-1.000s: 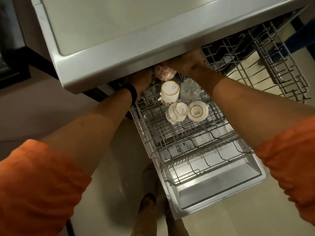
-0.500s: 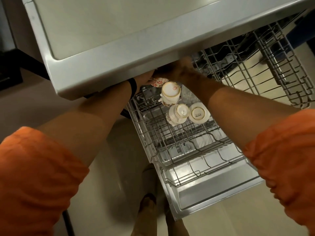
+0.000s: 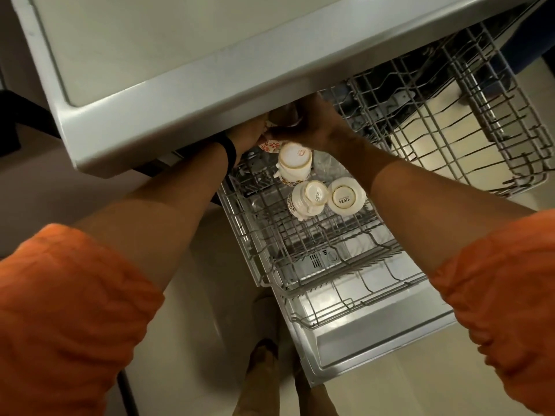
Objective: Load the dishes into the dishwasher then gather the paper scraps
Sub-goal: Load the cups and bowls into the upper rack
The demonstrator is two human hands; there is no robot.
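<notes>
Both hands meet at the back of the dishwasher's lower rack [image 3: 264, 235], partly hidden under a grey overhanging edge. My left hand [image 3: 247, 135], with a black wristband, holds a white cup with red flowers [image 3: 269, 145]; its fingers are partly hidden. My right hand [image 3: 316, 127] curls round what looks like a clear glass [image 3: 286, 115] just above that cup. Three white cups stand upside down in the rack: one [image 3: 295, 163] at the back and two [image 3: 309, 197] [image 3: 345, 197] side by side in front. Another clear glass [image 3: 325, 165] stands beside them.
The dishwasher door [image 3: 375, 346] lies open towards me. The upper rack [image 3: 450, 121] is pulled out at the right and holds nothing I can see. The grey overhanging edge [image 3: 186, 94] covers the top of the view. My feet [image 3: 261, 361] stand on the pale floor left of the door.
Both hands have drawn closer together under the overhang. The flowered cup has shifted left and lower, towards my left hand. The clear glass now shows in my right hand.
</notes>
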